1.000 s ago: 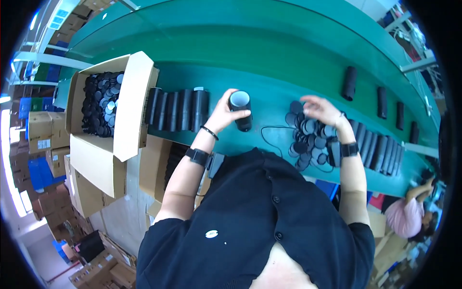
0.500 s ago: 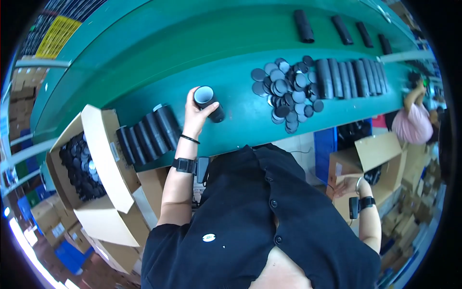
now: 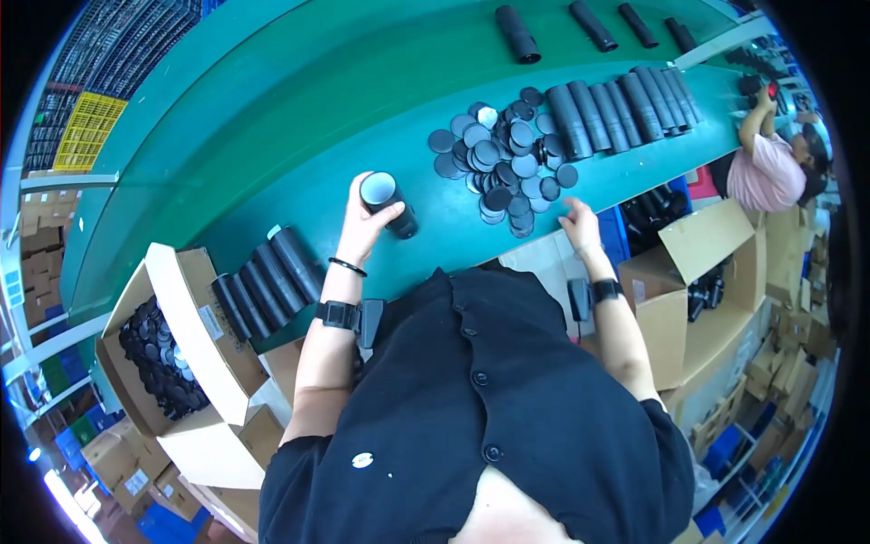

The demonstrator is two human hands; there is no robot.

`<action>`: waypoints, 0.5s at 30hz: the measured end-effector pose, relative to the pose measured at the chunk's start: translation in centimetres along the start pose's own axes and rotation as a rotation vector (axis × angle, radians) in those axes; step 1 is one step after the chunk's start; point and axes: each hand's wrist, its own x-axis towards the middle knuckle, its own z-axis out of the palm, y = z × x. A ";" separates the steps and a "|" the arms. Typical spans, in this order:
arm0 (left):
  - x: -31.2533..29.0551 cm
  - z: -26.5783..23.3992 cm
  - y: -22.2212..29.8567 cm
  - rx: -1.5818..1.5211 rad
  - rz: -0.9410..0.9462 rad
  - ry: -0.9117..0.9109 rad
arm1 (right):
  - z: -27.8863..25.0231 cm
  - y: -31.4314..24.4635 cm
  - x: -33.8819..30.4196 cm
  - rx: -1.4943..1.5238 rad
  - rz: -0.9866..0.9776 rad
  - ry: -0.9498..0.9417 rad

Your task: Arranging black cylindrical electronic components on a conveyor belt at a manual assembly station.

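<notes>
In the head view, my left hand (image 3: 360, 227) pinches one black tube (image 3: 401, 203) left of the disc pile (image 3: 487, 152); my right hand (image 3: 583, 227), fingertips parted, hangs at the pile's near right. Four loose tubes (image 3: 594, 25) lie beyond it.
</notes>
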 end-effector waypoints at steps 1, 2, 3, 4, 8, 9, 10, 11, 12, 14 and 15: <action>-0.2 0.1 -0.2 0.027 0.012 -0.010 | 0.0 -1.4 1.1 0.009 -0.008 0.005; -0.3 -0.1 -0.4 0.067 0.018 -0.019 | -0.4 -3.0 1.9 -0.064 -0.038 0.008; -0.4 0.1 -0.3 0.104 0.023 -0.031 | -0.8 -3.8 2.5 -0.139 -0.064 0.013; -0.6 0.3 -0.2 0.099 0.009 -0.030 | -0.9 -3.6 3.4 -0.132 -0.069 0.016; -0.5 0.1 -0.6 0.041 0.021 0.010 | -1.7 -3.1 5.5 -0.232 -0.266 -0.147; -0.4 0.1 -0.4 0.042 0.029 0.035 | -1.9 -3.1 5.7 -0.225 -0.295 -0.160; -0.5 0.2 -0.3 0.013 0.019 0.036 | -2.1 -3.0 5.8 -0.227 -0.309 -0.173; -0.5 0.3 -0.2 -0.018 0.009 0.035 | -2.5 -3.1 5.8 -0.208 -0.325 -0.170; -0.5 0.5 -0.3 -0.028 0.037 0.043 | -2.8 -3.1 5.9 -0.177 -0.328 -0.159; -0.3 0.7 -0.1 -0.006 0.034 0.051 | -3.0 -3.6 6.0 -0.044 -0.364 -0.106; -0.3 1.2 0.5 -0.006 0.025 0.044 | -3.5 -5.5 5.7 -0.045 -0.370 -0.107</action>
